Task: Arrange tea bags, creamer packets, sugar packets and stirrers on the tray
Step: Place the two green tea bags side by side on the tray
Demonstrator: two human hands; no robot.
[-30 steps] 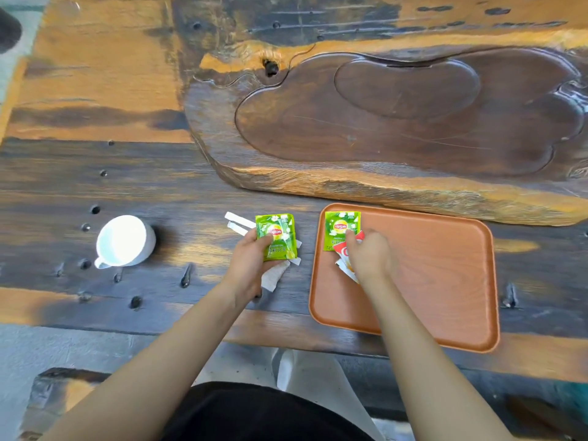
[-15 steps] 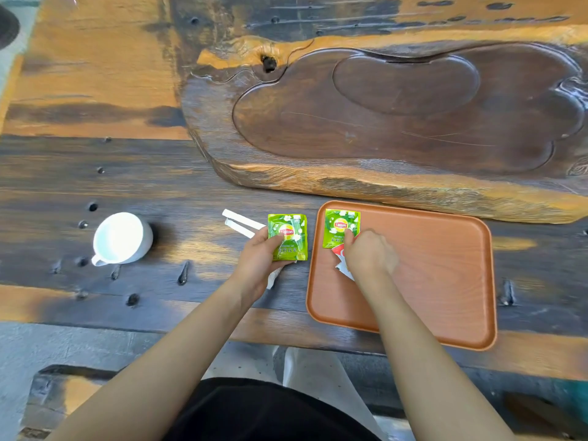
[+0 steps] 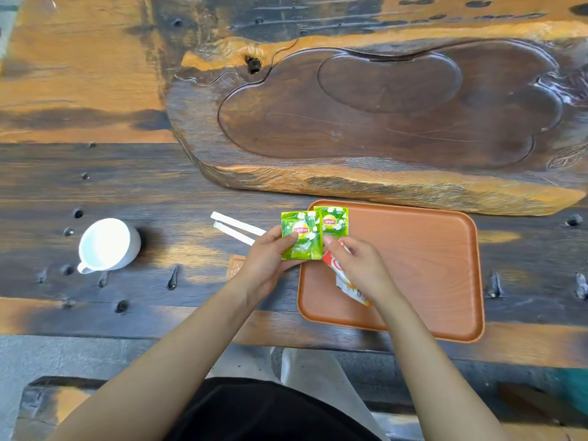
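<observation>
An orange-brown tray (image 3: 429,265) lies on the wooden table near its front edge. One green tea bag (image 3: 334,221) rests in the tray's far left corner. My left hand (image 3: 267,262) holds a second green tea bag (image 3: 300,237) over the tray's left rim, its edge overlapping the first. My right hand (image 3: 362,265) is over the tray's left part and grips red and white packets (image 3: 348,281); its forefinger touches the lower edge of the first tea bag. Two white wrapped stirrers (image 3: 235,229) lie on the table left of the tray.
A white cup (image 3: 106,245) stands on the table at the left. A big carved wooden slab (image 3: 381,116) fills the space behind the tray. A small tan packet (image 3: 235,265) shows on the table beside my left wrist. The tray's right half is bare.
My left hand has carried its tea bag to the right, from the table up to the tray's left rim. The white packets under that hand are out of sight now. My right hand stayed over the tray.
</observation>
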